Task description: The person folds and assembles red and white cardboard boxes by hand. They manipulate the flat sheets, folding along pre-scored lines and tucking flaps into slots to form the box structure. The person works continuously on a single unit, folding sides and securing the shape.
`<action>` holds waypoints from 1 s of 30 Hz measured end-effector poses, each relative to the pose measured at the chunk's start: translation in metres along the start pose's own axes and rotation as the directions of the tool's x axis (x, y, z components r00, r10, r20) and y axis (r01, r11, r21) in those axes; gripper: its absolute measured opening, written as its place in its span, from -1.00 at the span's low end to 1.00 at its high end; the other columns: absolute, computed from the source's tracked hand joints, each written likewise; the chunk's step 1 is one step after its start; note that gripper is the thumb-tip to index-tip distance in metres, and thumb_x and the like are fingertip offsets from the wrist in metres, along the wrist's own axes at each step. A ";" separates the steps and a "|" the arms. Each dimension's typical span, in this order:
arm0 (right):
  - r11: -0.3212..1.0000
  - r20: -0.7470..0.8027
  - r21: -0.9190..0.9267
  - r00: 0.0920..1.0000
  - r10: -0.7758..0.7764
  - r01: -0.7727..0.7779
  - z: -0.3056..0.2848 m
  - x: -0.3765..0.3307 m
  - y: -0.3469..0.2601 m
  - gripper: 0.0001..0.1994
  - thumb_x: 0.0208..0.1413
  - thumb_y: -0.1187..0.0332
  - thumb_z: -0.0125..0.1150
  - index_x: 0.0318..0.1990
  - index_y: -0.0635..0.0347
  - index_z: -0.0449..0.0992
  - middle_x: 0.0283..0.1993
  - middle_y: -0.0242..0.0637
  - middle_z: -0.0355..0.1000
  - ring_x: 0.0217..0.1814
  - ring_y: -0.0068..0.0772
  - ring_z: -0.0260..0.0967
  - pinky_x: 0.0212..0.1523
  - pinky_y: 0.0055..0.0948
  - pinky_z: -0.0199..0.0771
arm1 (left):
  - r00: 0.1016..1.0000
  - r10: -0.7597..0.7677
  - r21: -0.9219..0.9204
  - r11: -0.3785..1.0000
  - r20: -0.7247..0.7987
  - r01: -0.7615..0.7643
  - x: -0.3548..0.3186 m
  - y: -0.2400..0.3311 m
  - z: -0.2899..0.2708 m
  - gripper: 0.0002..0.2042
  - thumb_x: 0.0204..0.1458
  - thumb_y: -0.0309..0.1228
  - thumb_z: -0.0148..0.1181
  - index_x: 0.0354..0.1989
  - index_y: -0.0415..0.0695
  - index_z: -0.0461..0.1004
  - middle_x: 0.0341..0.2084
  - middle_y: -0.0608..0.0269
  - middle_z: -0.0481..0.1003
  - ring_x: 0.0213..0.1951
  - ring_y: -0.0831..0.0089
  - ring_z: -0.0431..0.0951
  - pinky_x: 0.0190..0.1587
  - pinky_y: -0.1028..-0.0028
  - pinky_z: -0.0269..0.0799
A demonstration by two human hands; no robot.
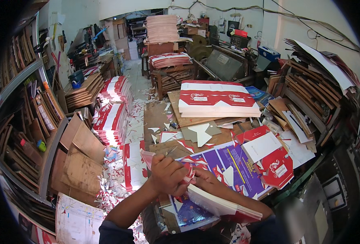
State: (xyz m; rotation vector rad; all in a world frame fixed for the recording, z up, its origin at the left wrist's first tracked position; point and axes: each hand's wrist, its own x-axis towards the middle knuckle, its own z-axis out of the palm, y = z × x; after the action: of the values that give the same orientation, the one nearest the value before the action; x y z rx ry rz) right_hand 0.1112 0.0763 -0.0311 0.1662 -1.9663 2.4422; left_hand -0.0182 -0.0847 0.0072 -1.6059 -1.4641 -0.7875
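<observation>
My left hand [166, 174] is closed in a fist over the worktable. A bundle of pale pink and white paperboard scraps [147, 157] sticks out on its far left side, and red-and-white bits show at its right edge. Beside it, my right hand [206, 179] is wrapped round the end of a stack of white-and-red paperboard sheets [218, 203], which slants down toward my body. The two hands nearly touch, and most of the right fingers are hidden behind the left hand and the stack.
A purple printed sheet [239, 166] covers part of the worktable, with cut scraps on it. Flat red-and-white box blanks [265, 150] lie at right. Farther back sits a tall stack of printed sheets [218, 99]. Shelves [45, 162] stand left; scraps [119, 207] litter the floor.
</observation>
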 end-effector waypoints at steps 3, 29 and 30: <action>0.964 0.082 -0.258 0.993 0.080 -0.056 -0.009 0.002 -0.014 -0.74 0.37 0.17 0.06 -0.04 0.14 0.52 -0.29 -0.49 0.46 -0.28 -0.68 0.37 -0.29 -0.54 0.37 | 1.000 -0.002 -0.012 1.000 0.018 0.002 0.004 0.005 0.000 -0.66 -0.19 -0.04 0.21 -0.34 -0.02 0.52 -0.48 0.36 0.44 -0.46 0.38 0.38 -0.19 0.24 0.15; 0.254 0.353 -0.868 0.889 -0.292 0.427 0.024 -0.044 -0.184 -0.25 0.03 -0.04 0.41 0.21 0.33 0.30 -0.01 0.02 0.42 -0.01 0.02 0.44 -0.01 -0.18 0.44 | 0.797 -0.156 -0.094 0.962 0.584 0.257 0.058 0.007 -0.034 -0.60 -0.21 -0.32 0.28 -0.11 -0.09 0.47 -0.17 0.14 0.44 -0.08 0.12 0.42 -0.10 0.18 0.15; 0.266 0.290 -0.896 0.922 -0.256 0.356 0.015 -0.051 -0.170 -0.26 0.04 -0.08 0.41 0.20 0.31 0.31 -0.03 -0.02 0.41 0.01 -0.07 0.45 -0.02 -0.24 0.47 | 0.753 -0.159 -0.098 0.954 0.639 0.285 0.063 0.009 -0.039 -0.61 -0.19 -0.34 0.27 -0.11 -0.09 0.45 -0.18 0.14 0.43 -0.08 0.15 0.42 -0.10 0.20 0.14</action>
State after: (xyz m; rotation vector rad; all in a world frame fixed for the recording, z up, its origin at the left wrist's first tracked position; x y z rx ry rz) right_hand 0.1742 0.1012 0.1332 0.5620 -2.6786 0.7332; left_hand 0.0014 -0.0877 0.0792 -1.9794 -2.1440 -0.5453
